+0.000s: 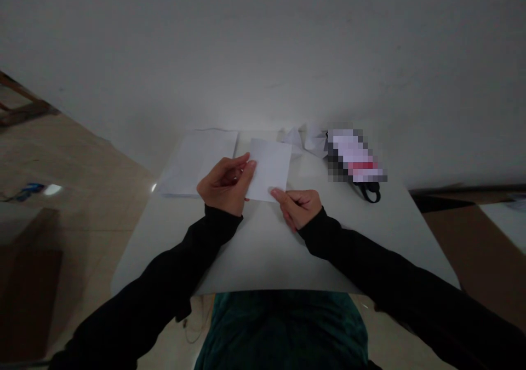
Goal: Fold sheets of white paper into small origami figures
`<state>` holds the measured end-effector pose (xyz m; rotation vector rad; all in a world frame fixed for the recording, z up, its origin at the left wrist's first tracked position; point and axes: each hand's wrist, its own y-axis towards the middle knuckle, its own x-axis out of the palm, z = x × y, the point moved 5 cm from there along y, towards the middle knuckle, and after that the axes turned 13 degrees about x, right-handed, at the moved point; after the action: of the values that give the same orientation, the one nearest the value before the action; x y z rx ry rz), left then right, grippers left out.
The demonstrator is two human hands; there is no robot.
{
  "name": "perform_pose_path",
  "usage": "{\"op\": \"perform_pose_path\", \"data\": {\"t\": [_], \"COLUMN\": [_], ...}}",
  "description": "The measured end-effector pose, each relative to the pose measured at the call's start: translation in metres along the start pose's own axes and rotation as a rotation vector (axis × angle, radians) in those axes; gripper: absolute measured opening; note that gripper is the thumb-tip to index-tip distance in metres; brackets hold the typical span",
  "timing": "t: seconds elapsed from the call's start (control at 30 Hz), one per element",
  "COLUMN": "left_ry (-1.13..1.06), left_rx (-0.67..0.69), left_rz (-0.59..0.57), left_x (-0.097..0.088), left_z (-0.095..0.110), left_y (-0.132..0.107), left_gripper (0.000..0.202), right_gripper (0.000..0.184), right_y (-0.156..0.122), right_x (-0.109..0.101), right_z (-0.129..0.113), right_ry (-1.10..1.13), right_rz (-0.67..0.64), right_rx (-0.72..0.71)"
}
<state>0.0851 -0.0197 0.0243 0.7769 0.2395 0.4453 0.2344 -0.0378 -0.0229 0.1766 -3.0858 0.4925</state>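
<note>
Paper [269, 167] above table [263, 260], wall [263, 46] behind

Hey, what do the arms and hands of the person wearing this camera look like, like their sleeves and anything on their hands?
The left sleeve and right sleeve are both long and black, with no pattern I can make out in this dim light. The left hand and right hand are bare, without gloves.
</note>
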Motion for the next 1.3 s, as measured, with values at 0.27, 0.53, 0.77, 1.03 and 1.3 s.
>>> {"op": "perform_pose_path", "data": {"t": [0.27,0.53,0.77,1.03,1.3], "left_ry": [-0.137,-0.21,0.443,0.522,0.569], "left_rx": [-0.231,-0.2,0.556,0.727,0.622], "left_rz": [-0.148,-0.358,-0.611,-0.641,-0.648], "left_x": [0.009,0.022,-0.01,-0.023,-0.024], "left_z": [-0.018,-0.013,0.036,0.066,0.058], "left_y": [-0.007,-0.018,-0.004,-0.039,-0.061], "left_gripper": [0.029,0.046,0.038,0.024,0.032], "right_gripper": [0.047,0.039,0.079,0.037,0.032], "right_y": [-0.012,0.008,-0.011,-0.048,-0.033], "right_x": [-0.007,-0.012,-0.028,-0.006,-0.002], "right_z": [-0.009,-0.004,-0.036,-0.032,-0.028], "right_ry": [-0.145,-0.129,-0.516,-0.867,-0.888], "right_rz": [0.147,0.048,0.54,0.592,0.287], "right_rx": [-0.102,-0.198,-0.916,-1.264,-1.221]}}
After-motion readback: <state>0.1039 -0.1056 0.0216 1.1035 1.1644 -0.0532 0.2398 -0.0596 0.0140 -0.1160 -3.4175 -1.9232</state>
